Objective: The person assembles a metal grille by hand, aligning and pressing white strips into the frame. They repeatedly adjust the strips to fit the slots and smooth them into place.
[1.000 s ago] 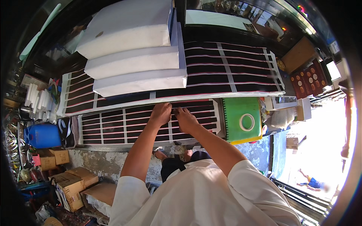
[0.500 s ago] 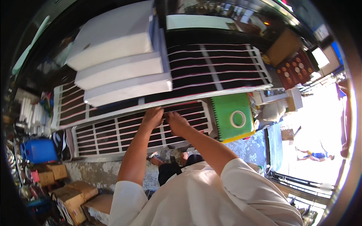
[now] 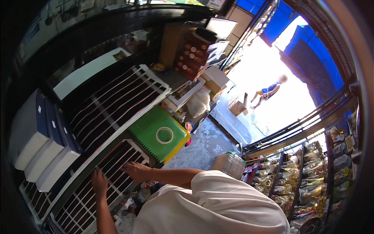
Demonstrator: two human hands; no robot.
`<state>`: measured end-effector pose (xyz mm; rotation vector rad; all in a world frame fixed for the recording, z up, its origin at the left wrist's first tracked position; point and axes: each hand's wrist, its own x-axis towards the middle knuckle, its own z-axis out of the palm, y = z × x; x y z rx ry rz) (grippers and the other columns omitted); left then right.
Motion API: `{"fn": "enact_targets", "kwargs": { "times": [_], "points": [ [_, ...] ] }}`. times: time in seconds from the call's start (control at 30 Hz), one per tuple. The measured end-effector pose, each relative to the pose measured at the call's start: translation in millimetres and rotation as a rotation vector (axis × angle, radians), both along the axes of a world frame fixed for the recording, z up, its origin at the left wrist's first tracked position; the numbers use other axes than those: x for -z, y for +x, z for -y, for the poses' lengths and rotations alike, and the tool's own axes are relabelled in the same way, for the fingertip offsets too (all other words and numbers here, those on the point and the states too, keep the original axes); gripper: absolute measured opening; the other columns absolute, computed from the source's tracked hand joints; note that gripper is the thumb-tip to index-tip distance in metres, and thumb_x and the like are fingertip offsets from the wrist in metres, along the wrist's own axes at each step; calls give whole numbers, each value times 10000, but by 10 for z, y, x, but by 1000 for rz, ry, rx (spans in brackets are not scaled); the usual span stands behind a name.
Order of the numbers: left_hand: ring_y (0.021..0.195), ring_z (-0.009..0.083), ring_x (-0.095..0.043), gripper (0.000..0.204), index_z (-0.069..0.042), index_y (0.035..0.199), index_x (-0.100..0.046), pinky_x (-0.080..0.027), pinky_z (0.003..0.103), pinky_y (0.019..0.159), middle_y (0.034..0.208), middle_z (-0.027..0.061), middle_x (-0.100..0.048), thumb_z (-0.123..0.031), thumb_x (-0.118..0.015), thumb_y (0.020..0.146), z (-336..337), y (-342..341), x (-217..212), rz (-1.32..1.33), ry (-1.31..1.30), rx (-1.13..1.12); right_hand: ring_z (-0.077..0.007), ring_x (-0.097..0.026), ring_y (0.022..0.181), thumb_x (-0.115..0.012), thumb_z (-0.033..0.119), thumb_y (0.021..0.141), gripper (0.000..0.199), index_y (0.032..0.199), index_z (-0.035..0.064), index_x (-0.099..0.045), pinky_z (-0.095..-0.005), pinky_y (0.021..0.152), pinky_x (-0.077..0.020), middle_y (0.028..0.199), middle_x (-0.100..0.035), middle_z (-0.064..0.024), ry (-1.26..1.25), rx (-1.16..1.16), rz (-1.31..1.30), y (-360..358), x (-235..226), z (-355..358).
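Note:
Both my hands are over a lower dark panel [image 3: 80, 206] crossed by white strips and framed in white. My left hand [image 3: 99, 182] is at its far edge, fingers closed in a pinch; whatever they hold is too small to make out. To its right, my right hand [image 3: 137, 172] has its fingers bent together above the same strips, and any object in them is hidden. A gap separates the two hands. Beyond them lies a higher, similar striped dark panel [image 3: 107, 105], with several thick white-and-blue binders [image 3: 50, 142] on its left part.
A green spiral-bound book [image 3: 146, 134] with a white tape roll [image 3: 164, 135] on it adjoins the lower panel. Farther right are a plastic bag [image 3: 198, 102] and a taped carton [image 3: 229, 163]. Bagged goods [image 3: 307, 175] hang at the right. A person [image 3: 269, 91] is outside the bright doorway.
My view has swung to the right, bringing in the doorway and hanging goods. My hands, close together before, are now farther apart over the lower panel.

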<state>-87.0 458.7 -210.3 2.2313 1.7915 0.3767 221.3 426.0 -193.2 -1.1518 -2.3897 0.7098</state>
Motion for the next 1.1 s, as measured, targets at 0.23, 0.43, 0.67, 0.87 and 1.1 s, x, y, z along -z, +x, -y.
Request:
{"fn": "enact_targets", "kwargs": {
  "times": [0.23, 0.43, 0.67, 0.87, 1.1],
  "points": [
    [1270, 441, -664, 344, 32, 1345, -677, -572, 542, 1065, 1328, 234, -667, -20, -729, 1008, 94, -6, -127, 77, -8, 15, -413, -638, 1315, -692, 62, 956, 588, 1533, 4, -593, -498, 1123, -543, 1401, -628, -205, -73, 175, -101, 371, -6, 368],
    [1406, 444, -602, 415, 13, 1444, -660, -563, 535, 1124, 1477, 236, -634, -87, -736, 1049, 262, -28, -171, 124, -84, -84, -418, -666, 1284, -709, 110, 927, 490, 1400, -8, -669, -504, 1105, -560, 1344, -662, -229, -122, 336, 10, 510, 68, 194],
    [1566, 427, -475, 519, -54, 1602, -557, -609, 532, 1156, 1697, 221, -464, -182, -700, 1120, 606, -389, 25, -40, -191, -524, -423, -697, 1156, -679, 95, 966, 333, 1283, -2, -707, -502, 1019, -591, 1227, -682, -221, -2, 564, 36, 545, -66, -107],
    [1591, 426, -442, 664, -59, 1658, -497, -557, 565, 1177, 1773, 235, -371, -338, -733, 1103, 840, -785, 79, -50, -317, -696, -419, -710, 1218, -651, 264, 1015, 360, 1291, 48, -731, -533, 1007, -629, 1277, -724, -197, 57, 279, 619, 505, 183, -434],
    [1531, 464, -492, 643, -15, 1505, -610, -452, 575, 1268, 1606, 269, -553, -368, -824, 1012, 1021, -1086, 245, -16, -114, -588, -437, -726, 1179, -692, 341, 1005, 390, 1284, 67, -701, -556, 934, -633, 1261, -720, -240, 0, 566, 289, 485, 334, -771]
  ]
}}
